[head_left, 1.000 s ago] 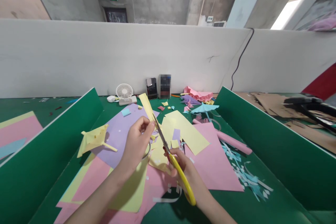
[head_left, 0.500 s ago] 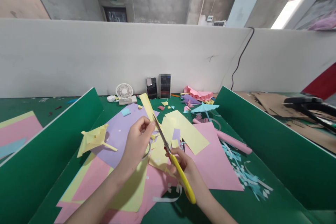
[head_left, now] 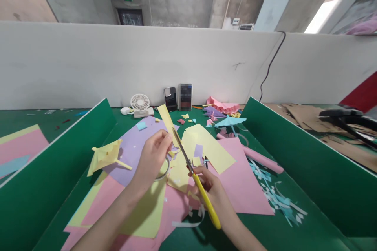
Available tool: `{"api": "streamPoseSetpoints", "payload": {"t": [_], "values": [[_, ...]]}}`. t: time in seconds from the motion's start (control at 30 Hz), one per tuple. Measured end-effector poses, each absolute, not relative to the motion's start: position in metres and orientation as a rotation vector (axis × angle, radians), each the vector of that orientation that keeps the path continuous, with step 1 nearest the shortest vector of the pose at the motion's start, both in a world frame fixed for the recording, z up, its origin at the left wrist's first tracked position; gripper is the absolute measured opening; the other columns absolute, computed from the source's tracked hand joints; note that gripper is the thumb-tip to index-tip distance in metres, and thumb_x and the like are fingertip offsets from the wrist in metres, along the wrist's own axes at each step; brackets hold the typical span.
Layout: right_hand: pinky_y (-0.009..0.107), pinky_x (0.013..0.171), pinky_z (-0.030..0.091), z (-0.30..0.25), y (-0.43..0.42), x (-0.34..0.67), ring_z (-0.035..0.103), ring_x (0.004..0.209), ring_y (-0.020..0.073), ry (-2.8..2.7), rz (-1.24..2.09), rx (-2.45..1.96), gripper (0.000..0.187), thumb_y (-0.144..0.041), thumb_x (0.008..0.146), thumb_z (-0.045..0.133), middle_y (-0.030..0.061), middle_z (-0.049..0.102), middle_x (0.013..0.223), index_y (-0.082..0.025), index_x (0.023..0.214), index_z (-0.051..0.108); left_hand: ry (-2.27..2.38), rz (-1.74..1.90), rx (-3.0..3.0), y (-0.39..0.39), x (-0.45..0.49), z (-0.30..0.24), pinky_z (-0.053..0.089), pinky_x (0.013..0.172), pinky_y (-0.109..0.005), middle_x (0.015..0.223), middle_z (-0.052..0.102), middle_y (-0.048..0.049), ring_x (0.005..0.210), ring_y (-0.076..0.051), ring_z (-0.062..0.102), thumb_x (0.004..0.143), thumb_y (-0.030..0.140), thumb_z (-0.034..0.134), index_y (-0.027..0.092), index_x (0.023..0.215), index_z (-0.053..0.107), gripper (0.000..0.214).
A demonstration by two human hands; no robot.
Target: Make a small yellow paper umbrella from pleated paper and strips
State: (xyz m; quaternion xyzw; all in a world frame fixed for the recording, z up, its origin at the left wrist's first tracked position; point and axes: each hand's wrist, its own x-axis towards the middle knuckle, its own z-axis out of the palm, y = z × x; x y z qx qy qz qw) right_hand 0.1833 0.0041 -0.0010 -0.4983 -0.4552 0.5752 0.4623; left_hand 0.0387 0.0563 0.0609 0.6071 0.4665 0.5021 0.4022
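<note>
My left hand [head_left: 154,155] pinches a narrow strip of yellow paper [head_left: 165,117], which points up and away from me. In my right hand [head_left: 210,188] are scissors [head_left: 206,200] with yellow handles, their blades lying along the strip's right edge near my left fingertips. The blades look closed or nearly so. Below my left hand a roll of tape [head_left: 165,169] shows in part. Under both hands lie yellow sheets [head_left: 209,145], with a small purple scrap [head_left: 198,150] on top.
A folded yellow paper umbrella [head_left: 106,156] lies left on a purple sheet [head_left: 129,141]. To the right are a pink sheet [head_left: 238,188], a pink roll [head_left: 262,159], blue shreds [head_left: 279,198] and a blue paper umbrella [head_left: 230,120]. Green dividers [head_left: 294,157] flank the space; a fan [head_left: 140,102] and phones [head_left: 170,99] stand behind.
My left hand has shifted very slightly left, away from the blades, and more of the tape roll shows. The scissors and my right hand are nearly where they were.
</note>
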Motion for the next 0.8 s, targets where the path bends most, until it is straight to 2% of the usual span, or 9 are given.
{"api": "streamPoseSetpoints", "payload": {"t": [0.23,0.43,0.63,0.8], "values": [[0.018,0.036,0.032,-0.004,0.002,0.183,0.042,0.039,0.0075,-1.236,1.381,-1.220,0.018,-0.013,0.059,0.052,-0.0087,0.046,0.049,-0.019,0.076,0.051,1.252,1.340,1.561,0.055,0.036,0.059,0.025,0.047,-0.023,0.056,0.031,0.0059,0.051,-0.009,0.029,0.084,0.032,0.042,0.020,0.060,0.036,0.028],[0.019,0.042,0.030,-0.009,0.003,0.183,0.038,0.045,0.0078,-1.325,1.304,-1.222,0.021,-0.013,0.060,0.058,-0.0082,0.042,0.053,-0.019,0.078,0.051,1.310,1.337,1.647,0.053,0.036,0.060,0.025,0.048,-0.023,0.055,0.031,0.0064,0.051,-0.009,0.029,0.085,0.032,0.042,0.020,0.060,0.035,0.028],[0.021,0.045,0.035,-0.012,0.001,0.182,0.045,0.049,0.0111,-1.356,1.328,-1.180,0.021,-0.017,0.063,0.057,-0.0072,0.045,0.053,-0.021,0.081,0.049,1.289,1.301,1.643,0.051,0.035,0.064,0.025,0.048,-0.022,0.055,0.032,0.0065,0.051,-0.009,0.031,0.084,0.030,0.043,0.020,0.060,0.036,0.027],[0.021,0.044,0.035,-0.012,0.002,0.183,0.044,0.049,0.0108,-1.375,1.340,-1.146,0.022,-0.020,0.064,0.057,-0.0069,0.043,0.054,-0.022,0.085,0.048,1.282,1.262,1.662,0.050,0.039,0.066,0.026,0.048,-0.023,0.055,0.032,0.0063,0.051,-0.010,0.032,0.084,0.029,0.043,0.020,0.059,0.035,0.027]]}}
